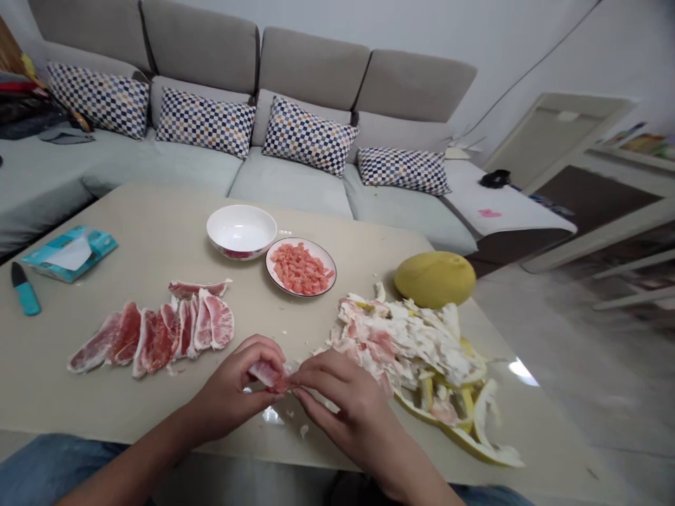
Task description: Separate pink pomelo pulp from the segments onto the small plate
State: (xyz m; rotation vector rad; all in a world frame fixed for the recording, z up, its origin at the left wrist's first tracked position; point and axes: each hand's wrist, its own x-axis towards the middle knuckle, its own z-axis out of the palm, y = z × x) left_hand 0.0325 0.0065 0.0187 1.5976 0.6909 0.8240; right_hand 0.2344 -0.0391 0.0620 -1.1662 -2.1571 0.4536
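Note:
My left hand [235, 390] curls around a pink pomelo segment [268, 374] above the near edge of the table. The fingertips of my right hand [342, 397] pinch the segment's right end. To the left lies a row of pomelo segments [161, 334] with whitish membrane on them. Beyond my hands, a dark-rimmed plate [331, 273] carries a heap of small pink pulp pieces [300, 268]. Right of my right hand is a pile of white pith and membrane scraps [406, 337] with yellow peel [490, 443].
A white bowl [241, 228] stands beside the plate. Behind the scraps sits a whole yellow pomelo [435, 279]. A blue tissue pack [71, 254] and a teal-handled knife [25, 289] lie at the left. A grey sofa [290, 179] lines the table's far side.

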